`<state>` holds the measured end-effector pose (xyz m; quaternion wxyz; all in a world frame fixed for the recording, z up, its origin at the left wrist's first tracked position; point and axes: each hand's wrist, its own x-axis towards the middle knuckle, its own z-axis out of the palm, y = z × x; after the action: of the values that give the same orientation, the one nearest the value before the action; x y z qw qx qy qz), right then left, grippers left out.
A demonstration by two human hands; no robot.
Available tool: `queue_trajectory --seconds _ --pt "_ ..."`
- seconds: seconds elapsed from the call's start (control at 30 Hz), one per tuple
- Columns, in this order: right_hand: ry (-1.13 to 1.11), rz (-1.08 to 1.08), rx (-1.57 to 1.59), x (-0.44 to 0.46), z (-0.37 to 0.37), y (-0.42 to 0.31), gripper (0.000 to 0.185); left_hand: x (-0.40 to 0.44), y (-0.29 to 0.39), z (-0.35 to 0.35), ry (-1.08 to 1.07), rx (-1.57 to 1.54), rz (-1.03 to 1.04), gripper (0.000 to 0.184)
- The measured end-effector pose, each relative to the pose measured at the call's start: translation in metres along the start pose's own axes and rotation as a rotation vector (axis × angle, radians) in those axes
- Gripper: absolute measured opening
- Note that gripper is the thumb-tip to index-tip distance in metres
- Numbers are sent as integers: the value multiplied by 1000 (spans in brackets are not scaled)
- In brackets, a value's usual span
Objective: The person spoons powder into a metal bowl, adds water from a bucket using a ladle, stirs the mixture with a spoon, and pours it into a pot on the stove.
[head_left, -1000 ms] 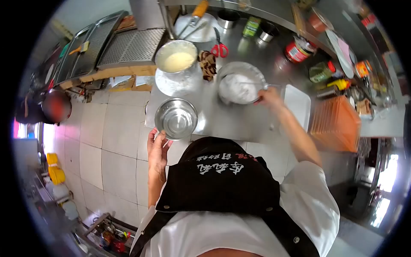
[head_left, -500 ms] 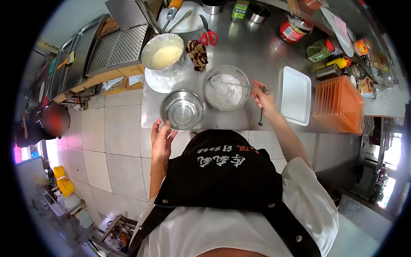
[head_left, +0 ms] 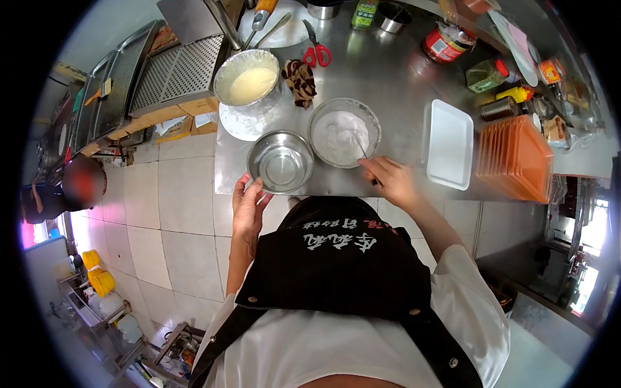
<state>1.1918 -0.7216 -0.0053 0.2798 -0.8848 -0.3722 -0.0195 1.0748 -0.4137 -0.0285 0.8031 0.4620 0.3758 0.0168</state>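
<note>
My left hand (head_left: 250, 197) grips the near rim of a shiny metal bowl (head_left: 280, 162), which holds what looks like a little clear liquid. To its right, a bowl of white powder (head_left: 344, 132) stands on the steel table. My right hand (head_left: 388, 179) is closed round a thin metal utensil (head_left: 358, 142), its far end in the powder. A bowl of pale yellow batter (head_left: 252, 85) stands behind, by a powder-dusted white round board (head_left: 248, 123). A brown patterned cloth (head_left: 300, 83) lies beside the batter bowl.
Red-handled scissors (head_left: 317, 50) lie at the back. On the right are a white tray (head_left: 449, 145), stacked orange trays (head_left: 515, 158), a red-labelled jar (head_left: 446, 44) and a green jar (head_left: 486, 75). Perforated metal trays (head_left: 179, 71) stand left. The steel table's front edge (head_left: 414, 196) runs before me.
My right hand has moved down and left, nearer the front of the powder bowl, and the utensil is now angled differently. The metal bowl in my left hand is slightly further right than a second ago.
</note>
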Motion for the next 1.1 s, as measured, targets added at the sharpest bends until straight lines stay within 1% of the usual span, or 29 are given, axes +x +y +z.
queue_trajectory --seconds 0.1,0.17,0.2,0.3,0.4,0.5,0.63,0.8,0.9,1.0,1.1 --pt "38 85 206 -4 1 -8 27 1 2 -2 -4 5 5 52" --pt "86 299 335 -2 11 -4 18 2 5 -3 -8 16 4 52" --pt "111 407 400 0 16 0 17 3 6 -3 -2 7 8 52" --pt "134 809 785 17 13 20 32 4 7 -5 10 -16 16 52" --pt "224 936 954 24 -3 25 40 4 9 -7 11 -18 21 52" --pt "261 915 956 25 -11 24 41 0 16 -4 14 0 25 53" --pt "298 878 851 31 -27 17 42 -2 24 5 -1 39 55 57" --pt "345 816 786 39 -63 7 41 1 36 21 -51 102 56 58" --pt "376 775 814 45 -99 -13 41 4 40 34 -77 116 43 58" --pt "434 624 866 44 -123 -31 41 7 43 50 -120 111 20 59" --pt "445 594 764 44 -125 -60 43 7 41 67 -148 128 34 52"
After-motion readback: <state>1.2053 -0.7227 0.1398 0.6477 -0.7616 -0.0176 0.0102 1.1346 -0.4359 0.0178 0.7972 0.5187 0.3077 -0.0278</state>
